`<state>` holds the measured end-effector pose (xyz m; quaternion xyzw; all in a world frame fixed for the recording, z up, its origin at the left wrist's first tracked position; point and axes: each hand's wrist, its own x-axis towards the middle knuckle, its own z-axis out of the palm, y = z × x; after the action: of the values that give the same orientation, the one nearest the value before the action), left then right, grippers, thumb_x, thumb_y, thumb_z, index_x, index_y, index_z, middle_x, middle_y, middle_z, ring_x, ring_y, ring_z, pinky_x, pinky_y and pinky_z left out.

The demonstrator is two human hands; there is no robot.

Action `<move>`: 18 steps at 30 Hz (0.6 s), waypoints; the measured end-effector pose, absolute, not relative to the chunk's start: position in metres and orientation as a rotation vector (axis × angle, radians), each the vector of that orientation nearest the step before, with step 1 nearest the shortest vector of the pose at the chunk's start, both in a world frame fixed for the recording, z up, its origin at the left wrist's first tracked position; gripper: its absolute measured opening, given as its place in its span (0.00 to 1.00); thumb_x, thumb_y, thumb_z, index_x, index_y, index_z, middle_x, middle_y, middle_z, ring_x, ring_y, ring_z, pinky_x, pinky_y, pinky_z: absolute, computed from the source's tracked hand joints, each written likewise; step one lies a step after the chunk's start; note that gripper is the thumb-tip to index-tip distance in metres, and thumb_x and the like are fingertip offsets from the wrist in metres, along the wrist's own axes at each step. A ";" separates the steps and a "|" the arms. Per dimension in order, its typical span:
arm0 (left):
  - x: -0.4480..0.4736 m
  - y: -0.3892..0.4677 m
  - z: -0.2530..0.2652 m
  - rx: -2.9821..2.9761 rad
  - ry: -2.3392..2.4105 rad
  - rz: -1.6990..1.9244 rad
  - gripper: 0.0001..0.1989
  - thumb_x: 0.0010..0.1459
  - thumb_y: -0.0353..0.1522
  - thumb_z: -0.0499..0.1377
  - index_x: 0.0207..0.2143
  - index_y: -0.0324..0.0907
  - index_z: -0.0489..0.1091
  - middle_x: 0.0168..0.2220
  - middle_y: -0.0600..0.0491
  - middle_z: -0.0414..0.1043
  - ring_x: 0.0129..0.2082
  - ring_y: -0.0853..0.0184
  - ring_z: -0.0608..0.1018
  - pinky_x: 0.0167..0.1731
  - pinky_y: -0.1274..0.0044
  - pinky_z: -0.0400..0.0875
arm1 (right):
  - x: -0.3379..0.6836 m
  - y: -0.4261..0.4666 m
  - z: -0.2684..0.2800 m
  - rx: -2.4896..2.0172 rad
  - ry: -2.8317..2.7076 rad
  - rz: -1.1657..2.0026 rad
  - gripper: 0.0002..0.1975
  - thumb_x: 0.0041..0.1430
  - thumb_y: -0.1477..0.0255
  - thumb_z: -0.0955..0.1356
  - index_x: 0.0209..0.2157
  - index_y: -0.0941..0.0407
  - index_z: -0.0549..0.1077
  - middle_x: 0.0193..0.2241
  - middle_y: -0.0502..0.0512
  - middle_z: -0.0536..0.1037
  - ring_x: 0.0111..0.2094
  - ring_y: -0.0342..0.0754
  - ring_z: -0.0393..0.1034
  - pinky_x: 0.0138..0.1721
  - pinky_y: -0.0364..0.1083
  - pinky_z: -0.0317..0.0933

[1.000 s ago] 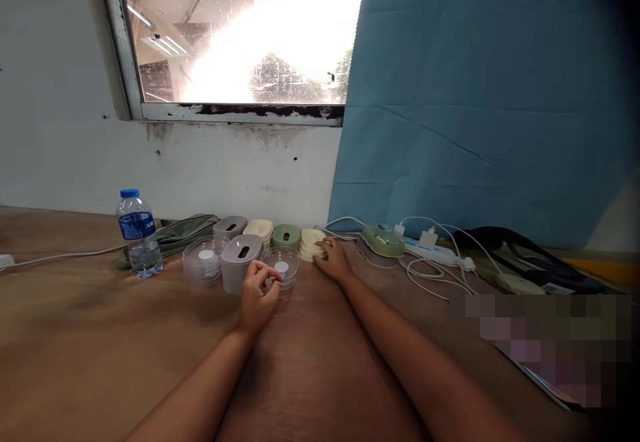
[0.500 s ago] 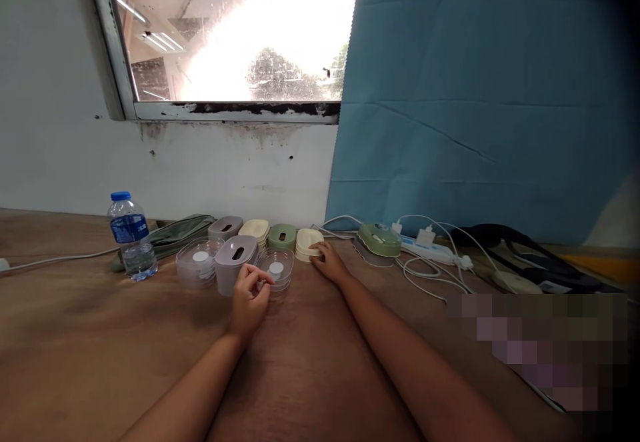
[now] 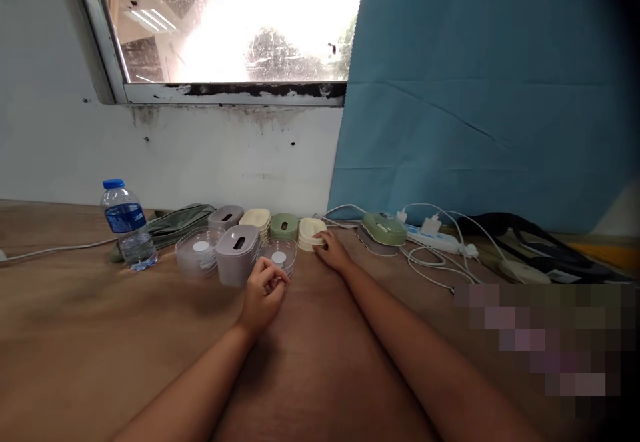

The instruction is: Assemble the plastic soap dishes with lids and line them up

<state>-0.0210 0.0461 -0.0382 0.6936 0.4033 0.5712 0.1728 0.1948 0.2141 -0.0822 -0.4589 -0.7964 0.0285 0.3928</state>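
Note:
My right hand [image 3: 334, 253] has its fingertips and thumb at the right edge of a short stack of cream lids [image 3: 311, 229]. My left hand [image 3: 265, 291] hovers just in front of a small stack of clear plastic trays [image 3: 279, 253] with a white round spot, its fingers curled in and nothing visible in them. To its left stands a mauve plastic box [image 3: 237, 265] with a slotted top. Behind are another mauve box [image 3: 226, 215], a second cream stack [image 3: 255, 221] and a green slotted piece [image 3: 285, 226]. More clear trays [image 3: 198, 259] lie left of the front box.
A water bottle [image 3: 129, 229] stands at the left by a dark green pouch [image 3: 175, 229]. Rightward lie a green case [image 3: 384, 230], a power strip [image 3: 440, 241] with tangled white cables [image 3: 430, 259], and a black-strapped bag [image 3: 545, 255]. A wall with a window backs the brown table [image 3: 125, 335].
My left hand has moved right and slightly nearer, away from the mauve box. My right hand stays at the cream lids. The head view has tipped down a little.

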 end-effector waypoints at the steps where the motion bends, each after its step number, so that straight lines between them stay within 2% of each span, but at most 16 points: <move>1: -0.021 0.046 -0.038 1.976 1.135 1.607 0.09 0.47 0.21 0.51 0.22 0.39 0.67 0.28 0.55 0.58 0.24 0.73 0.63 0.24 0.81 0.60 | 0.195 0.214 -0.082 -1.167 -2.018 0.075 0.12 0.60 0.69 0.64 0.44 0.59 0.68 0.46 0.57 0.68 0.45 0.51 0.64 0.45 0.55 0.61; 7: -0.021 0.045 -0.036 2.002 1.112 1.561 0.10 0.47 0.20 0.51 0.22 0.39 0.67 0.27 0.55 0.57 0.24 0.73 0.63 0.24 0.81 0.59 | 0.194 0.213 -0.082 -1.153 -2.041 0.082 0.13 0.59 0.69 0.65 0.45 0.59 0.67 0.50 0.57 0.65 0.51 0.54 0.59 0.50 0.58 0.56; 18: -0.024 0.049 -0.037 1.997 1.126 1.523 0.10 0.47 0.20 0.51 0.22 0.39 0.67 0.27 0.55 0.58 0.24 0.74 0.62 0.24 0.81 0.59 | 0.198 0.218 -0.083 -1.138 -2.053 0.062 0.11 0.59 0.69 0.65 0.43 0.59 0.68 0.46 0.57 0.68 0.47 0.51 0.63 0.46 0.55 0.60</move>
<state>-0.0244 0.0485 -0.0373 0.7119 0.4015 0.5427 0.1933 0.1976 0.2184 -0.0831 -0.4471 -0.8064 0.0245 0.3864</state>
